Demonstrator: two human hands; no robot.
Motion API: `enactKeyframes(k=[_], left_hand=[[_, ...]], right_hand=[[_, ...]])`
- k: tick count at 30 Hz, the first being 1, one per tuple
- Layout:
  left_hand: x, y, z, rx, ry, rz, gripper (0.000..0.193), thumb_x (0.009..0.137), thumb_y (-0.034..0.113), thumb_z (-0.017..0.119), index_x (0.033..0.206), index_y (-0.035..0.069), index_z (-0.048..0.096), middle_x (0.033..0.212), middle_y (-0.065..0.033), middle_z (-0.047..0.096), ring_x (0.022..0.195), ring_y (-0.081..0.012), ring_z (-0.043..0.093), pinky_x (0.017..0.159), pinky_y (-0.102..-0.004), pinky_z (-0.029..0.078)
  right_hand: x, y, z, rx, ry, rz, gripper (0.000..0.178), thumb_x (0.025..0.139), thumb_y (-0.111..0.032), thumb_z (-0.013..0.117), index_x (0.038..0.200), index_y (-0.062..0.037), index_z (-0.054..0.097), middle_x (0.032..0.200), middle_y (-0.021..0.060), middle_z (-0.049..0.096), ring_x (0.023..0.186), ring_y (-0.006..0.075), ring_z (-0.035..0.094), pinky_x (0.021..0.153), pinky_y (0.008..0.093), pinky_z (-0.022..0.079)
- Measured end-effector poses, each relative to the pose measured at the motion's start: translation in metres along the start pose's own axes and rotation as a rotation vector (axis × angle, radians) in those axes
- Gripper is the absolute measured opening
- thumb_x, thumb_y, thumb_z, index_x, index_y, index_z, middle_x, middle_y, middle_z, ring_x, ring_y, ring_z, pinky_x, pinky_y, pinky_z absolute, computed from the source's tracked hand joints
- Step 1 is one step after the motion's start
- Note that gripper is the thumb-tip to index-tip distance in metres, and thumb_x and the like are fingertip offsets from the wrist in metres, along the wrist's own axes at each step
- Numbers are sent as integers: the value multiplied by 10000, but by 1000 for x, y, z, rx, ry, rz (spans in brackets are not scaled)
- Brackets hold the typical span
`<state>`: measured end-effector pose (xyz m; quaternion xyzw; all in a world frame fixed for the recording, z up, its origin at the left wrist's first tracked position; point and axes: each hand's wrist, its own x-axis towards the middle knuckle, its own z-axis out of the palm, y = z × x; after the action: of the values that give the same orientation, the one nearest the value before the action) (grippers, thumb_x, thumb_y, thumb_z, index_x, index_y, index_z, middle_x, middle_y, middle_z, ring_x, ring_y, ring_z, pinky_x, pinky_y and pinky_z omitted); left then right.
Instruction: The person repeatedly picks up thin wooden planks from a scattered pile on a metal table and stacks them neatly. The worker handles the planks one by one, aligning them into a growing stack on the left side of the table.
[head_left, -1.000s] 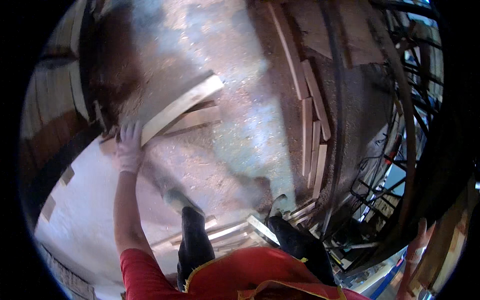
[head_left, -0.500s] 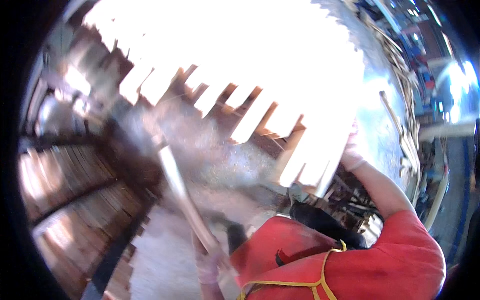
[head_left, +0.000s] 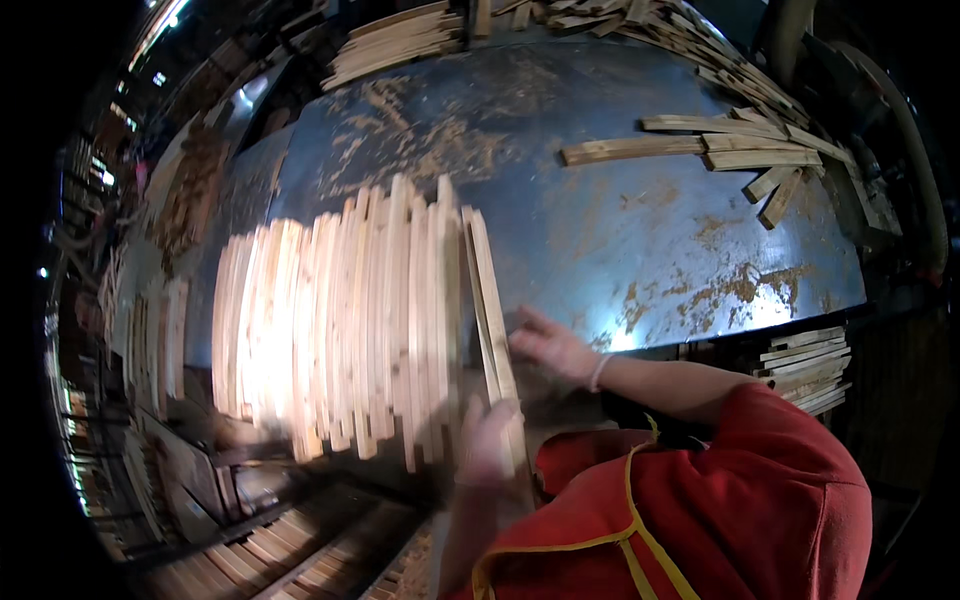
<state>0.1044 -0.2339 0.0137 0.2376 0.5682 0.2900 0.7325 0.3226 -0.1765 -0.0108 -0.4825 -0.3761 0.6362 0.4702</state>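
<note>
A side-by-side row of pale wooden strips [head_left: 330,320] lies on the metal-topped table [head_left: 600,230]. At the row's right end, a narrow pair of wooden strips [head_left: 487,305] leans at a slant, with a gap between it and the row. My left hand [head_left: 487,445], somewhat blurred, is closed around the near end of these slanted strips; some of its fingers are hidden. Just right of the same strips is my right hand [head_left: 555,348], its fingers apart and nothing in it. Whether its fingertips touch the wood I cannot tell.
Loose wooden strips [head_left: 760,150] lie crossed at the far right of the table. A neat stack [head_left: 395,42] stands at the far edge, and another stack [head_left: 808,370] sits below the right edge. Sawdust [head_left: 440,130] is scattered over the metal. Wood racks [head_left: 290,545] stand at lower left.
The view has swung and the glare has eased, so the table now shows. The right hand has left the bright row's edge and opened. The left hand's strip has come beside the row.
</note>
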Motion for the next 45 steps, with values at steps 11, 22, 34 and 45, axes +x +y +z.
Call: enactKeyframes(k=[11,22,34,45], left_hand=[[122,68,64,1894,628,649,942,864,405,812,1644,68,405,1664,-172,426,1544,-429,365,1258,-591,300],[136,64,56,1851,625,911,786,836,316,754,1521,32,497,1538,-196,505,1441,-480,446,1176,-644,367],[114,79,79,1788,371,807,881,865,393,797,1592,37,449,1633,-222,434,1546,-437,349,1297,-595,234],[137,69,64,1902,351,945,794,781,274,784,1497,56,517,1542,-227,464,1466,-464,409,1249,-597,318]], right_hand=[[169,-132,-201,-1033,42,-111,529,852,-223,734,1349,-54,666,1257,214,740,1192,437,690,1015,516,559],[171,-211,-343,-1605,-73,31,616,900,-546,757,1397,-202,639,1116,152,750,1030,352,734,900,488,582],[133,-58,-57,-871,-483,64,504,925,-377,631,1281,-40,745,1193,267,766,1103,453,735,988,511,567],[8,-163,-515,-1820,426,198,241,915,-212,716,1128,-147,808,1100,116,802,1032,346,780,823,471,603]])
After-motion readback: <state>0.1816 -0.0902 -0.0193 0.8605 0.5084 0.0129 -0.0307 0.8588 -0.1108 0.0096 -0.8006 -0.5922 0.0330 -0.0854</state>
